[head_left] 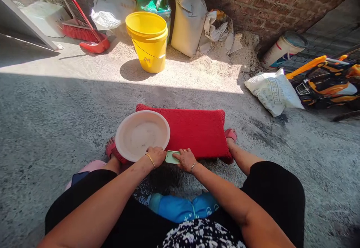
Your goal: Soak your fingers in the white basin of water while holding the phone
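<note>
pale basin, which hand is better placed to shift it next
Probably the left hand: it is at the near rim of the pale basin, while the right hand is farther from it and has its fingers on the flat green piece.

Before me: rough red-brown brick wall (pixel 253 0); mottled grey concrete floor (pixel 56 120); bright sunlight band (pixel 92 67) near the wall, shade around me.

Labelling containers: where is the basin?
In the head view, the pale basin is left of centre, over the left end of the red cover, left hand at its rim.
</note>
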